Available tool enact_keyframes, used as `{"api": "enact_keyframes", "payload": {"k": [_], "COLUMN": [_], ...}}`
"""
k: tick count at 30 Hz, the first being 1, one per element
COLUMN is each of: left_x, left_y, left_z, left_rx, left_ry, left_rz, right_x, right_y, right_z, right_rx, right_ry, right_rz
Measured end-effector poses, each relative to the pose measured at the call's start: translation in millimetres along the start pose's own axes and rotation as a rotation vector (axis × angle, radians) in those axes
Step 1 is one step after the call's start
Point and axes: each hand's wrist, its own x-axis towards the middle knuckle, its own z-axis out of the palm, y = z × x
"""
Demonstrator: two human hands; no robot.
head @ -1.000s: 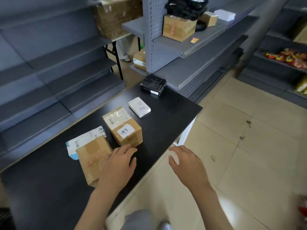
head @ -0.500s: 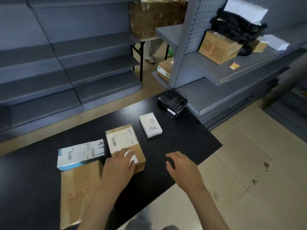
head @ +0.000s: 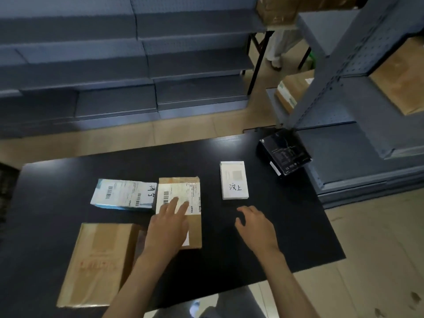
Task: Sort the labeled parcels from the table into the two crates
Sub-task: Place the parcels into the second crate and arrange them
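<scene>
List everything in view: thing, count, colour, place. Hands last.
table: 1, black, centre
flat cardboard parcel: 1, brown, near left of table
blue-edged parcel: 1, white and light blue, left of the taped box
taped cardboard box: 1, brown, mid-table under the left hand
small white box: 1, white, handwritten label, right of centre
black box: 1, black, far right corner
shelving: grey, behind and right
left hand: fingers straight, resting on the taped cardboard box
right hand: loosely curled over the table, holding nothing

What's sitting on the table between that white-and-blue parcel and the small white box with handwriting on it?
In the head view, a brown cardboard parcel lies between the white-and-blue parcel and the small white box. The left hand rests flat on it.
</scene>
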Motion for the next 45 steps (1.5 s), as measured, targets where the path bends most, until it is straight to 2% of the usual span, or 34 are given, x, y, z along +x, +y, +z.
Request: {"api": "enact_keyframes", "payload": {"k": [3,7,12,16,23,31,40,43,45], "left_x": [4.8,5.1,10.8,10.9,15.3,14.0,6.8,2.3,-4.0], "left_y": [7.4,23.1,36.5,39.4,38.5,37.4,20.1,17.0,13.9], "left_z": [10.4,25.5,33.2,39.6,33.3,33.4,19.5,17.1,14.9], "left_rx": [-0.005,-0.037,-0.135,-0.169,-0.054,-0.090,0.028,0.017,-0.118], "left_ry": [-0.010,0.071,0.092,0.157,-0.002,-0.005,-0.078,-0.023,0.064], "left_rz": [-0.067,-0.171,-0.264,-0.316,-0.324,-0.305,-0.154,-0.099,-0.047], "right_x": [36.5,80.0,120.4,139.3,158.3,129.1,43.3,14.5,-3.6], "right_y": [10.1,18.1,20.0,14.2,-3.7,7.2,-20.8,-36.6,-46.9], "right_z": [6.3,19.3,40.9,56.6,78.4,52.9,-10.2,-23.0,-28.2], "right_rx": [-0.007,-0.049,-0.008,-0.003,0.051,0.097,0.245,0.252,0.285], "right_ry": [-0.037,-0.105,-0.193,-0.193,-0.046,0.012,0.111,0.147,0.160], "right_rz": [0.031,0.066,0.217,0.278,0.353,0.285,0.171,0.093,0.066]}}
